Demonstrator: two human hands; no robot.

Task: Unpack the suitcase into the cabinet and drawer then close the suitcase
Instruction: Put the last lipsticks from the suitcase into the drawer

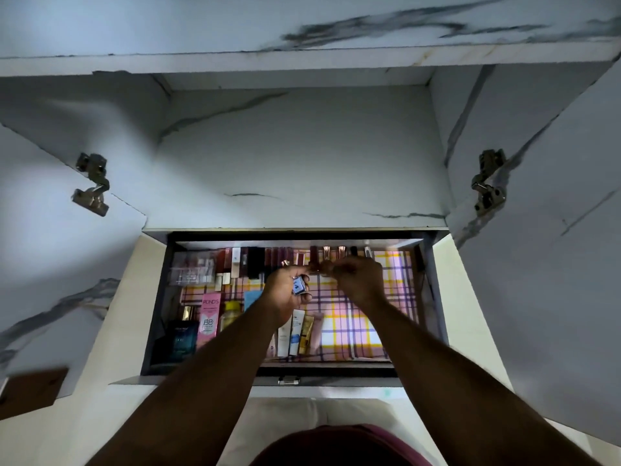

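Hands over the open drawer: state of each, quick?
Left hand: holding a small blue-labelled bottle.
Right hand: fingers curled; contents cannot be told.

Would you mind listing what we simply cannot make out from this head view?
- Suitcase: out of frame.
- Right hand: motion blur hides whether its curled fingers hold anything.
- Left hand: its fingers cover most of the small blue item, so its label is unreadable.
- Lipstick row at the back of the drawer: too small and dim.
- Tubes: partly behind the left forearm.
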